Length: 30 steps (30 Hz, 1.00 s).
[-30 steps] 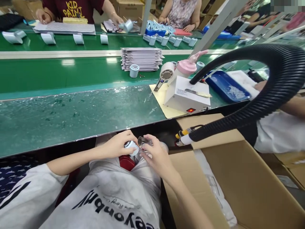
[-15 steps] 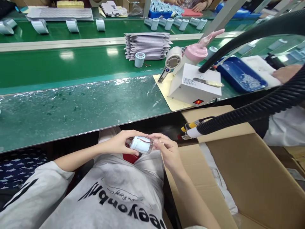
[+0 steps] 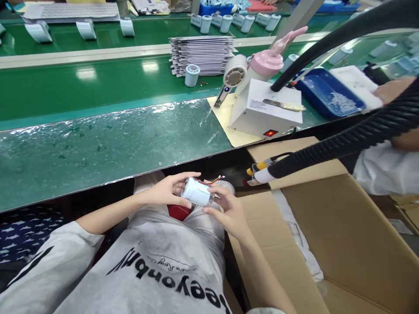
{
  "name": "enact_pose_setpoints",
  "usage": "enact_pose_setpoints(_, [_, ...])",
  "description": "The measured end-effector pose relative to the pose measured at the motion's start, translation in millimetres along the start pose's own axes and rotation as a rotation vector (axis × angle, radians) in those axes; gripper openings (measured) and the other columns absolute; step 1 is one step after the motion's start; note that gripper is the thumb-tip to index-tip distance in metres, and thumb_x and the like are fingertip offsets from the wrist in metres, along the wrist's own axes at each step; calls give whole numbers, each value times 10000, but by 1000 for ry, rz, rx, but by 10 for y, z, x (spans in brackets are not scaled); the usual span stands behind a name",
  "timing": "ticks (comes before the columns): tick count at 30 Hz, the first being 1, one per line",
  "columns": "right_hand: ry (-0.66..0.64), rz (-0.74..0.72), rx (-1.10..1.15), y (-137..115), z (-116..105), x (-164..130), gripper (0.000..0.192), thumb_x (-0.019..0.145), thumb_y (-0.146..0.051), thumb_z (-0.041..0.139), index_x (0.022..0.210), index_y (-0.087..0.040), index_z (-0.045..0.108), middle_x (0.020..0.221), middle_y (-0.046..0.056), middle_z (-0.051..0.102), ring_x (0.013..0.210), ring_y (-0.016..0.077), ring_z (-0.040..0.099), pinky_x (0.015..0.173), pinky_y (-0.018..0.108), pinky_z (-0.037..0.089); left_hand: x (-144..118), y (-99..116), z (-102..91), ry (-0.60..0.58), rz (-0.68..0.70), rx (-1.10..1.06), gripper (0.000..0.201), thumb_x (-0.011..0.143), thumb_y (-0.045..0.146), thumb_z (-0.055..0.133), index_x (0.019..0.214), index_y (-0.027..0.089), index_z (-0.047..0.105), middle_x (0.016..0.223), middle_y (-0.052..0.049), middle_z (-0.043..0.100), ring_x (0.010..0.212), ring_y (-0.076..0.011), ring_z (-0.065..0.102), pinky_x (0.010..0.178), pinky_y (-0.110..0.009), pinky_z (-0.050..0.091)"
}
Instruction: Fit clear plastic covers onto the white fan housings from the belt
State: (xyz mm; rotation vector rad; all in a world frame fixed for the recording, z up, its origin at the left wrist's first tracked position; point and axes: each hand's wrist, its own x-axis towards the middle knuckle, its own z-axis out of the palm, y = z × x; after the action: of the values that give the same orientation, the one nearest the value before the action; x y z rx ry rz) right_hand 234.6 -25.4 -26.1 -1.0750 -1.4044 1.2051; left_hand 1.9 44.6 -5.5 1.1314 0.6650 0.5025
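Observation:
Over my lap I hold a pale blue cylindrical part (image 3: 197,192) lying on its side, with a clear end on its right and thin coloured wires (image 3: 214,180) ending in a small white plug at its top. My left hand (image 3: 170,190) is curled around the part's left end, thumb below and fingers above. At the other end my right hand (image 3: 228,208) grips near the clear section, between fingers and thumb. A similar pale blue cylinder (image 3: 191,76) with a short wire stands upright on the green belt, beside a stack of flat cartons (image 3: 202,56).
A white box (image 3: 266,109) with a lit red switch stands on the bench, near a handheld fan (image 3: 233,78) and a pink-topped bottle (image 3: 266,63). A black hose (image 3: 343,141) crosses at right above an open cardboard box (image 3: 353,226). Beyond lies a blue tray (image 3: 324,91).
My right hand has moved from pinching by the wires to gripping the cylinder's right end. The wires now stick out freely towards the upper right. The camera view has shifted slightly.

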Motion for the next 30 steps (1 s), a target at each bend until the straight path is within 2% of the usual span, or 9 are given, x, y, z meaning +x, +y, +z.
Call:
enact_pose_setpoints(4, [258, 36, 150, 305, -32, -117, 457, 720, -360, 924, 1088, -256, 675, 1240, 97, 700, 1198, 276, 676, 921, 392, 629, 423, -146, 83, 54, -58, -126, 880, 525, 191, 987, 1341, 190, 658, 1348, -157, 690, 1178, -271, 696, 1028, -402, 538])
enact_pose_setpoints(8, [548, 28, 223, 592, -138, -253, 514, 658, -375, 932, 1056, -252, 631, 1182, 87, 699, 1121, 264, 687, 904, 389, 617, 945, -237, 291, -4, -81, -106, 798, 518, 252, 995, 1251, 138, 699, 1220, -147, 749, 1122, -271, 715, 1044, -446, 524])
enact_pose_setpoints(11, [664, 7, 210, 726, -236, -311, 509, 694, -398, 887, 1086, -253, 597, 1174, 90, 695, 1089, 253, 688, 905, 397, 608, 1235, -228, 454, -67, -88, -69, 757, 502, 286, 1000, 1186, 126, 718, 1151, -133, 769, 1090, -277, 721, 1042, -466, 520])
enact_pose_setpoints(14, [714, -12, 203, 802, -333, -295, 509, 693, -404, 875, 1082, -246, 587, 1155, 95, 704, 1073, 256, 692, 890, 394, 607, 1398, -181, 542, -111, -85, -30, 702, 508, 317, 996, 1126, 124, 727, 1117, -117, 773, 1086, -271, 717, 1060, -458, 503])
enact_pose_setpoints(18, [696, -41, 209, 849, -428, -194, 521, 665, -426, 891, 1054, -241, 598, 1156, 103, 709, 1061, 260, 702, 863, 381, 619, 1476, -133, 523, -128, -71, 8, 671, 551, 340, 982, 1125, 126, 707, 1143, -120, 754, 1082, -255, 708, 1051, -437, 499])
enact_pose_setpoints(22, [612, -63, 202, 777, -459, -140, 514, 651, -427, 917, 1040, -247, 632, 1192, 104, 714, 1098, 270, 711, 860, 386, 634, 1399, -135, 409, -127, -53, 29, 721, 553, 315, 985, 1176, 148, 662, 1162, -105, 720, 1074, -223, 689, 1031, -400, 500])
enact_pose_setpoints(26, [446, -76, 84, 500, -468, -232, 430, 657, -357, 946, 997, -245, 709, 1224, 96, 734, 1158, 287, 707, 933, 414, 624, 1098, -122, 283, -165, -71, 45, 748, 543, 250, 988, 1199, 190, 636, 1212, -99, 676, 1008, -203, 689, 921, -370, 551])
enact_pose_setpoints(30, [209, -158, -260, 127, -464, -359, 332, 811, -371, 861, 1091, -254, 726, 1290, 102, 725, 1214, 288, 690, 1067, 462, 556, 705, -41, 241, -255, -18, 129, 812, 625, 192, 945, 1354, 259, 596, 1375, -119, 626, 1187, -240, 660, 1009, -380, 535])
